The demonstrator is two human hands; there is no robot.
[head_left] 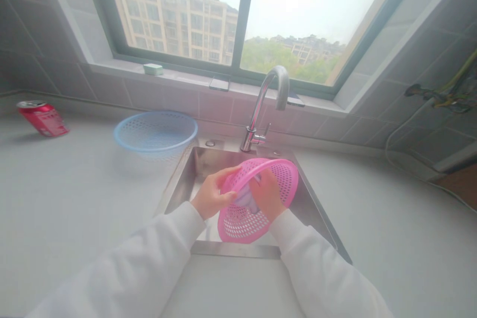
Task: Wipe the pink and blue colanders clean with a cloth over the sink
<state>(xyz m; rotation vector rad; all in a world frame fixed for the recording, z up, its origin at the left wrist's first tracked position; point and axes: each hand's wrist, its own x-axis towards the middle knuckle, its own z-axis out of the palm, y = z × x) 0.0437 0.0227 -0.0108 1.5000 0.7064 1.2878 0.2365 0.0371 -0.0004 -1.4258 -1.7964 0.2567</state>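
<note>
A pink perforated basket (278, 179) is held tilted over the steel sink (186, 179). My left hand (212, 196) grips the basket's near-left rim, fingers curled over the edge. My right hand (266, 196) is inside the basket, fingers closed on a pale cloth or sponge (246, 198) pressed against the basket's inner wall. Both arms are in white sleeves. The chrome tap (266, 104) arches above the basket, and no water is visible.
A blue perforated basket (155, 131) stands on the counter left of the sink. A red drink can (42, 117) lies on its side at far left. A green soap bar (153, 68) and two flat dark items rest on the window sill. Cables hang at right.
</note>
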